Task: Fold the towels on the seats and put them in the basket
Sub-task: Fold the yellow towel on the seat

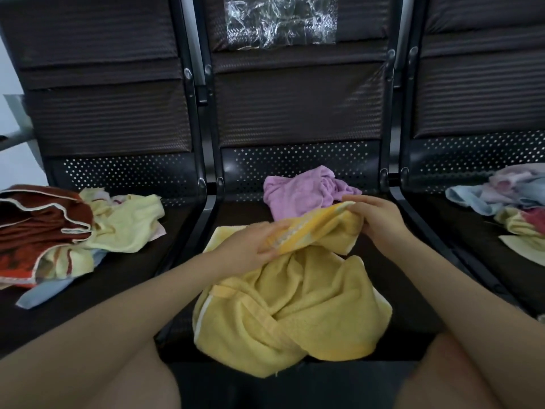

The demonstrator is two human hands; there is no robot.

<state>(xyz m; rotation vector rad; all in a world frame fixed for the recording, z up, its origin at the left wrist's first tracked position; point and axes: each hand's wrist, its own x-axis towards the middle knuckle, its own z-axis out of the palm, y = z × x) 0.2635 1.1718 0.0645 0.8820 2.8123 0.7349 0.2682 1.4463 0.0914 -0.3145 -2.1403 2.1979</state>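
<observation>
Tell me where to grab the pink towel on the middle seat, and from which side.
Grip the pink towel at its left bulge, coming from above-left: that part lies bare, while the right hand and yellow towel crowd its near right edge.

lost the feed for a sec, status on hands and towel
Left hand and right hand both grip the yellow towel edge, middle seat. Unfolded, bunched. Pink towel lies behind it. No basket in view.

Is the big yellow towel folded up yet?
Not yet. The yellow towel lies bunched and wrinkled on the middle seat, while the left hand and right hand pinch its striped top edge.
</observation>
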